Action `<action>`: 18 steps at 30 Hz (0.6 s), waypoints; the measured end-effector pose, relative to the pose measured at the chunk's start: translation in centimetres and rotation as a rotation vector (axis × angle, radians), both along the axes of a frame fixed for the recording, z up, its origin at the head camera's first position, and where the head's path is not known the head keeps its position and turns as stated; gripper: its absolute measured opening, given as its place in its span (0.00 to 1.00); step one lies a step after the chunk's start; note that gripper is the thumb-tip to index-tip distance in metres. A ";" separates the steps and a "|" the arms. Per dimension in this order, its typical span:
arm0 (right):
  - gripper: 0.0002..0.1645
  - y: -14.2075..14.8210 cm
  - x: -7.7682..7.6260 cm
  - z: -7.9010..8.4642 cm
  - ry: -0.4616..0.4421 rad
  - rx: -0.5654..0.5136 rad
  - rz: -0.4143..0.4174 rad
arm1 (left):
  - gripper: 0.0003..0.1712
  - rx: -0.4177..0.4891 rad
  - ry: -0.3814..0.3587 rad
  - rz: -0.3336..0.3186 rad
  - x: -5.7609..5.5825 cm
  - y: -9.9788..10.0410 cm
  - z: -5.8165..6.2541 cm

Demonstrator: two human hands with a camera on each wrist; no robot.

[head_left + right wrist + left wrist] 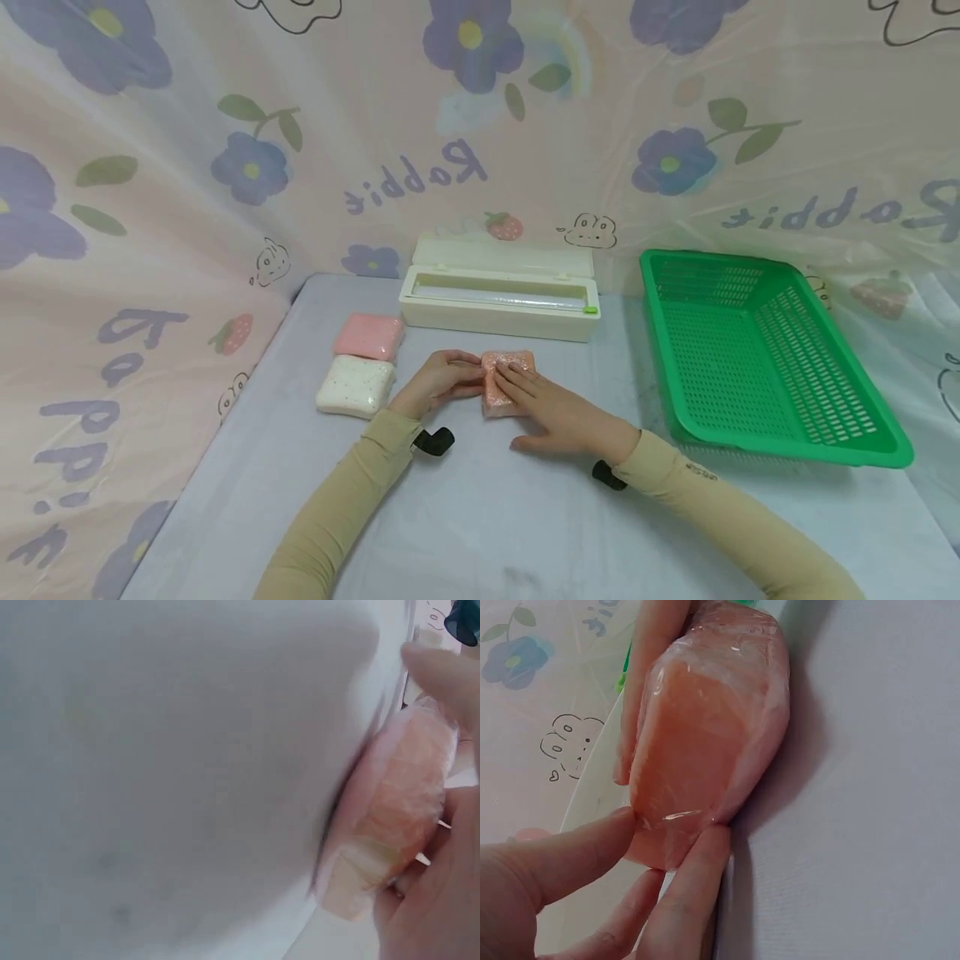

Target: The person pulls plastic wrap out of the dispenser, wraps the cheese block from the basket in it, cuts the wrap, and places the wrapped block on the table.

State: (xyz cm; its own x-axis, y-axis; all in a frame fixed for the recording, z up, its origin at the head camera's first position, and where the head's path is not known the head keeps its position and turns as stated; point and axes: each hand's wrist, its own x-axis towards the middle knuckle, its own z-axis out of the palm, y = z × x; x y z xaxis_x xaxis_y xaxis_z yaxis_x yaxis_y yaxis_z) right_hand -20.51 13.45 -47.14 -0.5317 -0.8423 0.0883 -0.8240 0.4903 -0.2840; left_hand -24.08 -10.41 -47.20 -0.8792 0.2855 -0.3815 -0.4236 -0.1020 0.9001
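Observation:
An orange-pink, cushion-like block (497, 403) wrapped in clear cling film lies on the table between both hands. My left hand (442, 379) is at its left side; in the left wrist view the thumb (577, 851) and fingers (686, 889) pinch the film-covered end. Across the block's top, my right hand (566, 412) rests with fingers stretched out and the thumb apart. Glossy folds of film show on the block (697, 742) in the left wrist view. The right wrist view shows the wrapped block (397, 802) beside the right hand (442, 877).
A pink wrapped block (368, 336) and a white speckled block (356, 386) lie at the left. Behind the hands stands an open white cling film box (498, 321) with its roll and a green slider. A green plastic basket (667, 367) stands at the right.

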 end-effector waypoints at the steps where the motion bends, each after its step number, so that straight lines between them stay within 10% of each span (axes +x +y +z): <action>1: 0.56 0.0 -0.1 0.1 0.002 0.004 -0.008 | 0.19 0.004 -0.004 0.004 0.0 0.0 0.1; 11: 0.46 -0.3 -0.6 0.7 0.145 -0.006 -0.038 | 0.20 -0.004 0.005 -0.005 -0.3 0.5 0.7; 18: 0.40 0.6 -1.8 1.4 -0.114 -0.268 -0.105 | 0.22 0.131 -0.019 0.013 0.0 0.3 1.7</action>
